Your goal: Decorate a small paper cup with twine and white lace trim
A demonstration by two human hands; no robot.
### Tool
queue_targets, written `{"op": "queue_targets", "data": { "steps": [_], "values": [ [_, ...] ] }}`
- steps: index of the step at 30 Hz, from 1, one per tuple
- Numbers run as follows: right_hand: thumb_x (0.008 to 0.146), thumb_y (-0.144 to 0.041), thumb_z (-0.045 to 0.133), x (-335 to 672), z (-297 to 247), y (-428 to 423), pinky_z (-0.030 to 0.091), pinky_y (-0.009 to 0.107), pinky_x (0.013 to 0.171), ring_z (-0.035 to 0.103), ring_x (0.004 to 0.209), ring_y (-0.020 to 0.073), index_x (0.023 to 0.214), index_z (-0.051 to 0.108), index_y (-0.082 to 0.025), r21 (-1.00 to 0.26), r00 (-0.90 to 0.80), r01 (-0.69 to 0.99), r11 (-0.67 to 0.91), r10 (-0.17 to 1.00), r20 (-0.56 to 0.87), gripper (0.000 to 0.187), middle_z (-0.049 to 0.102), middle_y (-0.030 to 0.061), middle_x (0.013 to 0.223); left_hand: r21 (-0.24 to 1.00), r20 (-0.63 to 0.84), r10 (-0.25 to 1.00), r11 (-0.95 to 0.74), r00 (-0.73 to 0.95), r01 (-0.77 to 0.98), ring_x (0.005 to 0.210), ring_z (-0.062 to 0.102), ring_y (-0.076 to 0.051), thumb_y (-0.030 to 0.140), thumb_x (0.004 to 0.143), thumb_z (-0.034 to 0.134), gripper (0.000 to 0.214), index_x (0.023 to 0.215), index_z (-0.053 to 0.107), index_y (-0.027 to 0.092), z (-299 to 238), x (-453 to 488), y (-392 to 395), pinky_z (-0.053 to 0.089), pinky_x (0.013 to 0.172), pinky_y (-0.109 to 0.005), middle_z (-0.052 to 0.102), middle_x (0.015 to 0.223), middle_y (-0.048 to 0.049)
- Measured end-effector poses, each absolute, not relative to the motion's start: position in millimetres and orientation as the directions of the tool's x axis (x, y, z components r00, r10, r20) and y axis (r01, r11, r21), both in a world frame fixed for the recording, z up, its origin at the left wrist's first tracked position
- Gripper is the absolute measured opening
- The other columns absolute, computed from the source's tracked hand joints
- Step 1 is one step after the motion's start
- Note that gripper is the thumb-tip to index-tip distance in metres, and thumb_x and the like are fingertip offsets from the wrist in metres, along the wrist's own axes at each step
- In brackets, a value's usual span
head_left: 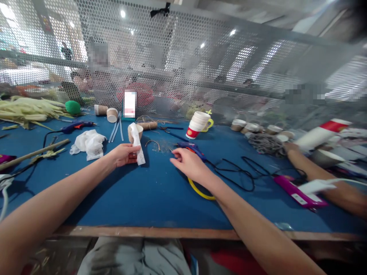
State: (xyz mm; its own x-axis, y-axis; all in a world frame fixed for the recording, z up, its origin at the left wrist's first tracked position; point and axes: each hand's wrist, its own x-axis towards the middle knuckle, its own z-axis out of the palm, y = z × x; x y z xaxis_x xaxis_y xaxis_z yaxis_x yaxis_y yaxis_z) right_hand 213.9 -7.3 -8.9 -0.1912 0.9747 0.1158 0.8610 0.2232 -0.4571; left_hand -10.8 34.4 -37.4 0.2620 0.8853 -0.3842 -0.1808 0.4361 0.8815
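Note:
My left hand (127, 154) is closed around a small brown paper cup (140, 131). A strip of white lace-like cloth (140, 156) hangs down its side, under my fingers. To the right, my right hand (186, 160) hovers low over the table, fingers loosely curled, with a gap between thumb and forefinger and nothing visible in it. Just behind it lies a blue glue gun (190, 147), partly hidden by the hand. A yellow ring (200, 191) shows beneath my right wrist. Short twine (153, 143) lies between the hands.
Crumpled white cloth (88, 143), glue sticks (116, 128) and another glue gun (77, 126) lie left. Stacked white-and-red cups (197, 124) stand behind. A black cord (237, 179) runs to a purple power strip (299, 193). Another person's arm (321, 172) reaches in at right.

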Motion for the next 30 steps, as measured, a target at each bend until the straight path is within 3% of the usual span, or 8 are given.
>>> {"op": "queue_targets", "data": {
  "steps": [2,4,11,14,16,20,25,30],
  "values": [
    [0.076,-0.023,0.049,241,-8,-23,0.042,0.038,0.074,0.056,0.084,0.0257,0.104,0.055,-0.012,-0.136,-0.143,0.979,0.152,0.987,0.074,0.030,0.057,0.0157,0.097,0.876,-0.386,0.885,0.441,0.262,-0.197,0.052,0.060,-0.010,0.013,0.078,0.054,0.004,0.074,0.052,0.013,-38,-10,35,0.049,0.058,-0.025,0.062,0.063,-0.0022],
    [0.075,-0.020,0.048,259,-10,-36,0.042,0.037,0.071,0.057,0.084,0.0290,0.107,0.054,-0.009,0.027,-0.081,0.996,0.082,0.996,-0.031,0.035,0.058,0.0184,0.092,0.870,-0.386,0.885,0.443,0.261,-0.215,0.052,0.060,-0.011,0.013,0.077,0.054,0.004,0.074,0.052,0.013,-38,-10,35,0.050,0.057,-0.026,0.063,0.064,-0.0029],
    [0.069,-0.017,0.050,264,-20,-34,0.040,0.033,0.072,0.055,0.088,0.0279,0.124,0.041,-0.006,0.050,-0.042,0.998,0.046,0.996,-0.079,0.057,0.056,0.0170,0.092,0.859,-0.378,0.866,0.460,0.327,-0.224,0.056,0.063,-0.014,0.013,0.076,0.057,0.004,0.073,0.055,0.011,-34,-14,31,0.050,0.058,-0.028,0.066,0.067,-0.0072],
    [0.066,-0.019,0.055,263,-22,-26,0.041,0.031,0.069,0.057,0.081,0.0238,0.123,0.044,-0.009,-0.085,0.058,0.995,-0.059,0.998,-0.013,0.059,0.055,0.0143,0.094,0.860,-0.373,0.846,0.470,0.382,-0.200,0.060,0.064,-0.014,0.005,0.073,0.057,0.004,0.074,0.058,0.009,-31,-16,30,0.051,0.061,-0.026,0.067,0.070,-0.0084],
    [0.065,-0.019,0.059,263,-20,-26,0.041,0.028,0.064,0.056,0.073,0.0192,0.120,0.047,-0.010,-0.304,0.096,0.948,-0.093,0.995,-0.005,0.057,0.056,0.0103,0.086,0.864,-0.371,0.845,0.466,0.385,-0.189,0.059,0.064,-0.013,0.001,0.070,0.057,0.008,0.073,0.059,0.008,-31,-16,31,0.050,0.060,-0.024,0.067,0.068,-0.0077],
    [0.071,-0.037,0.060,256,-7,-37,0.031,0.021,0.038,0.040,0.041,0.0080,0.100,0.053,-0.016,-0.837,-0.007,0.516,-0.184,0.976,-0.219,0.037,0.045,-0.0037,0.055,0.863,-0.377,0.847,0.469,0.375,-0.190,0.053,0.062,-0.013,0.001,0.069,0.058,0.009,0.070,0.059,0.009,-32,-14,31,0.050,0.054,-0.023,0.065,0.060,-0.0053],
    [0.069,-0.057,0.055,237,2,-45,0.020,0.015,0.031,0.029,0.034,0.0021,0.075,0.053,-0.015,-0.924,-0.379,0.047,-0.380,0.849,-0.368,0.043,0.045,-0.0038,0.050,0.855,-0.362,0.866,0.456,0.345,-0.248,0.047,0.059,-0.011,0.004,0.072,0.057,0.007,0.070,0.058,0.010,-30,-12,30,0.047,0.045,-0.019,0.063,0.057,-0.0039],
    [0.061,-0.068,0.054,223,-9,-45,0.047,0.029,0.065,0.059,0.065,0.0139,0.096,0.051,-0.019,-0.882,-0.560,-0.210,-0.422,0.791,-0.246,0.061,0.053,-0.0014,0.063,0.811,-0.312,0.894,0.427,0.322,-0.401,0.045,0.057,-0.008,0.003,0.077,0.052,0.012,0.068,0.057,0.009,-25,-9,27,0.048,0.044,-0.016,0.061,0.055,-0.0026]
  ]
}}
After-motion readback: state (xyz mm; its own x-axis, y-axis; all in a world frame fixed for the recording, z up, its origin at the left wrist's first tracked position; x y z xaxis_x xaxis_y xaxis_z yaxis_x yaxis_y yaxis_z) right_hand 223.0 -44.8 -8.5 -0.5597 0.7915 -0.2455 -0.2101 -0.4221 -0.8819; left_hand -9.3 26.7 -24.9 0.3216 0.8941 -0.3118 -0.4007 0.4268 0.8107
